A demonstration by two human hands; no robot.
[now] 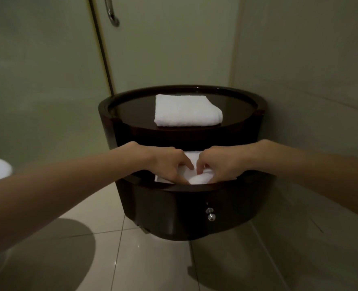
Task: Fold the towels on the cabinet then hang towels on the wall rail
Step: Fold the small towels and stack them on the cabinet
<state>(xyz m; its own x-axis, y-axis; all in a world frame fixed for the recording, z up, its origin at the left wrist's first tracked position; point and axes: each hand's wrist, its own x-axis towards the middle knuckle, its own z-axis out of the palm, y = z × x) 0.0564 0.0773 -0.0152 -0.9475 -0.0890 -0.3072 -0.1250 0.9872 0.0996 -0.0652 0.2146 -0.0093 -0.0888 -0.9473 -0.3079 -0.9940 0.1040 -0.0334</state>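
Inside the open drawer (150, 186), left grip (169, 164) and right grip (221, 164) clutch a white towel (198, 179); a folded towel (186, 110) lies atop the cabinet (174, 213).

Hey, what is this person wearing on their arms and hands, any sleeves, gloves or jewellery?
Nothing that shows. The left hand and right hand are ungloved, and no ring is visible in the dim light. The left forearm and right forearm are bare to the frame edge, with no sleeve, watch or bracelet in view.
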